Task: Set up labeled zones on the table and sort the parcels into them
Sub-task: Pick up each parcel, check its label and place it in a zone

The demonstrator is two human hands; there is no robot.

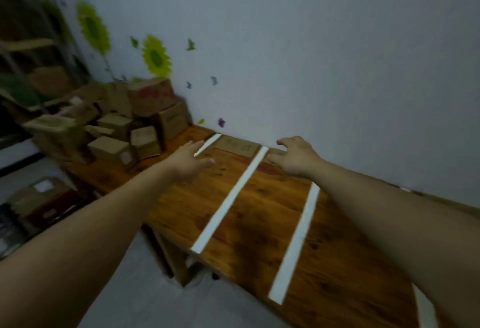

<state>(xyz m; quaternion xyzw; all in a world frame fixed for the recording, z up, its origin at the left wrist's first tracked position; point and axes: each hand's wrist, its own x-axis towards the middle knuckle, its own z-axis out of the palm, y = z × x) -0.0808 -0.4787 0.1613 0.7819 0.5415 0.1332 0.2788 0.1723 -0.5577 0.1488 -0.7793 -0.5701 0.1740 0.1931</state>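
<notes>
White tape strips (228, 199) run across the wooden table (262, 213) and split it into zones. A brown cardboard label (237, 146) lies at the far edge by the wall, between the first two strips. My left hand (191, 157) reaches out over the table with fingers straight, near the leftmost strip (207, 143). My right hand (293, 156) hovers with fingers spread and slightly bent over a second cardboard piece (275, 152), mostly hidden under it. A pile of cardboard parcels (124, 130) sits at the table's left end.
The white wall (311, 68) with sunflower and butterfly stickers runs along the table's far edge. Shelving with more boxes (33, 81) stands at the left. Boxes (39, 200) lie on the floor below the table's left end. The picture is blurred.
</notes>
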